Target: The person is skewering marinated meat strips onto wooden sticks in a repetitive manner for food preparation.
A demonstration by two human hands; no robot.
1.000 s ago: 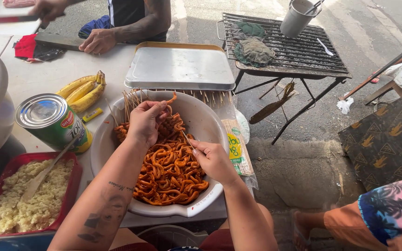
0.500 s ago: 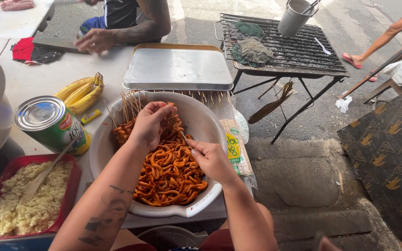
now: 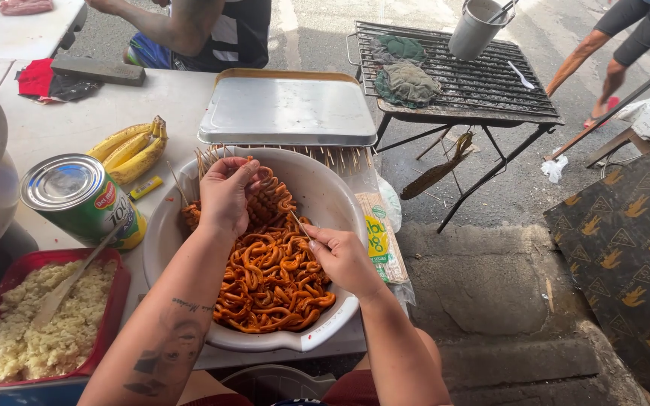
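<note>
While most of the orange-red marinated curled meat strips (image 3: 272,282) lie loose in the wide white plastic basin (image 3: 332,197), only a few loaded thin bamboo skewers (image 3: 206,169) rest at its far-left rim; judged early-to-mid job, bulk left to thread.
Item in hand: one thin bamboo stick (image 3: 297,223), partly loaded w/ folded strips (image 3: 268,197). Long axis runs diag., near-right to far-left; bare butt end at right hand, tip hidden under meat.
L hand (image 3: 226,195): fingers closed, pinching meat on stick.
R hand (image 3: 344,259): fingers closed on stick's bare end.
Location: over basin centre, above the pile.
</note>
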